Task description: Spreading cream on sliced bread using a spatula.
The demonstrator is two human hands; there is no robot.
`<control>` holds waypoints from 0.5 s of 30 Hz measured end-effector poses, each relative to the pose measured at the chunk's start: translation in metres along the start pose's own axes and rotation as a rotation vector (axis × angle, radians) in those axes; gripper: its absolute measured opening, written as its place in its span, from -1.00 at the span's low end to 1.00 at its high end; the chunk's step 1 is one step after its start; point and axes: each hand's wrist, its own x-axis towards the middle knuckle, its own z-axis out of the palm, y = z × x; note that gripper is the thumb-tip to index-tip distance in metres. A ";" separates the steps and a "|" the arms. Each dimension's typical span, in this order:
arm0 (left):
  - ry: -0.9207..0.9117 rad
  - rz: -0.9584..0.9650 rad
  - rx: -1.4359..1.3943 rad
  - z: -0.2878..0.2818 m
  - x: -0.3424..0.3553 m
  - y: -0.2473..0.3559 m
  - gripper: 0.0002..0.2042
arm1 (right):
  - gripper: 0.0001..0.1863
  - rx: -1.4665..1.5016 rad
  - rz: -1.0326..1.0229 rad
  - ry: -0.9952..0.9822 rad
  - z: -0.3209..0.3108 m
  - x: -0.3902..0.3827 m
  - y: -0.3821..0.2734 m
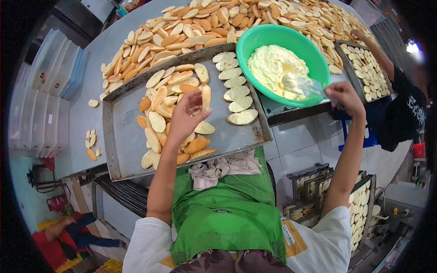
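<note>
My left hand [191, 109] grips a small halved bread piece [205, 97] upright, above a heap of golden bread halves [157, 120] in a metal tray [122, 145]. A column of halves coated in pale cream [241, 117] lies along that tray's right side. My right hand [346, 98] is closed on the handle of a clear spatula [309, 84], its blade in pale cream [273, 61] inside a green bowl [250, 43] beside the tray.
A large bread pile [177, 34] covers the table's back. A co-worker's arm [380, 59] reaches over another filled tray [364, 73] at right. Stacked plastic bins [52, 116] stand left. Racked trays [318, 191] sit below right; another person [63, 230] is at lower left.
</note>
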 end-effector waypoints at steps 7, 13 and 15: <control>-0.168 -0.258 -0.894 0.003 -0.047 0.020 -0.32 | -0.90 0.721 -0.295 -0.011 0.148 -0.058 -0.014; -0.173 -0.270 -1.100 0.003 -0.060 0.022 -0.35 | -0.81 0.438 -0.550 0.060 0.213 -0.064 -0.033; -0.165 -0.270 -1.141 0.001 -0.058 0.015 -0.33 | -0.78 0.380 -0.571 0.074 0.215 -0.063 -0.031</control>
